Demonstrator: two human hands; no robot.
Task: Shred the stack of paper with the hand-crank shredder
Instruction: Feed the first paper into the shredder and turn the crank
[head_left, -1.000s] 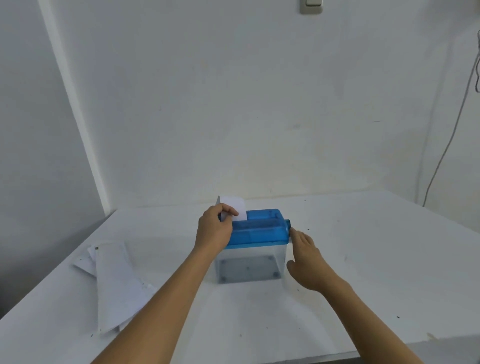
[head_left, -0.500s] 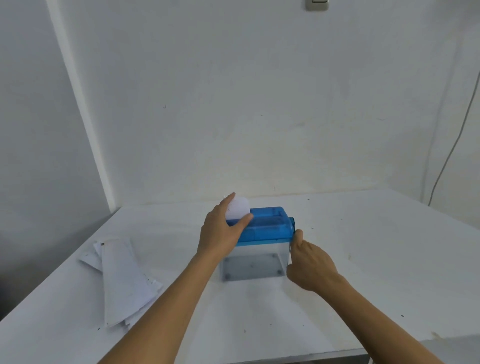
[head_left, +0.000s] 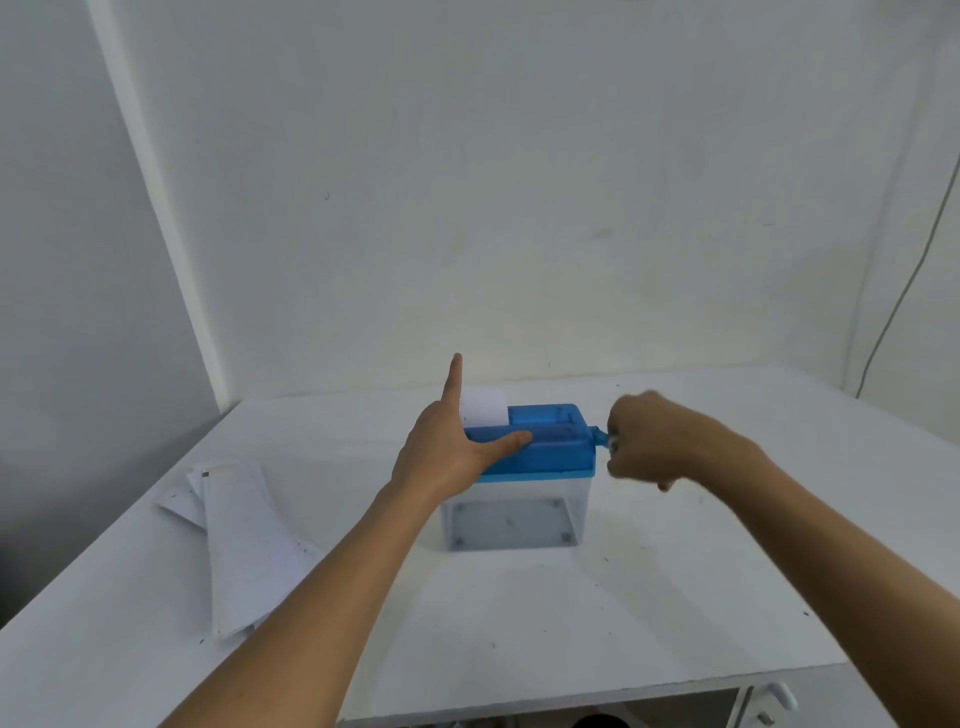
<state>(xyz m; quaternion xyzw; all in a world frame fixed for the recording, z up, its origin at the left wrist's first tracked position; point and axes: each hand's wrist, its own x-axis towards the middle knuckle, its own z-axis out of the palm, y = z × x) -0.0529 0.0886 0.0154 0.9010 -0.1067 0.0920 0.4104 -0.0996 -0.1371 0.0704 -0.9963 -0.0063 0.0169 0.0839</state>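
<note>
right hand (head_left: 657, 441) up from shredder (head_left: 524, 467) side, now fisted on crank (head_left: 601, 435) | left hand (head_left: 454, 447) spread flat, bracing lid | sheet (head_left: 484, 406) seated in slot | cranking underway | stack (head_left: 244, 540) waits near left surface (head_left: 675, 597) edge

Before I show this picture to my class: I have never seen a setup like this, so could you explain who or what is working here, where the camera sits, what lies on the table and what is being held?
No machine is working here: a person uses two bare hands. The single picture comes from a camera worn on the person's head, looking forward and down.

On the white table stands a small hand-crank shredder with a blue top and a clear, seemingly empty bin. A white sheet of paper stands up out of its top.

The left hand rests open on the blue top beside the sheet, index finger pointing up. The right hand is closed around the crank on the shredder's right side.

To the left lies a loose stack of paper, waiting to be shredded.
</note>
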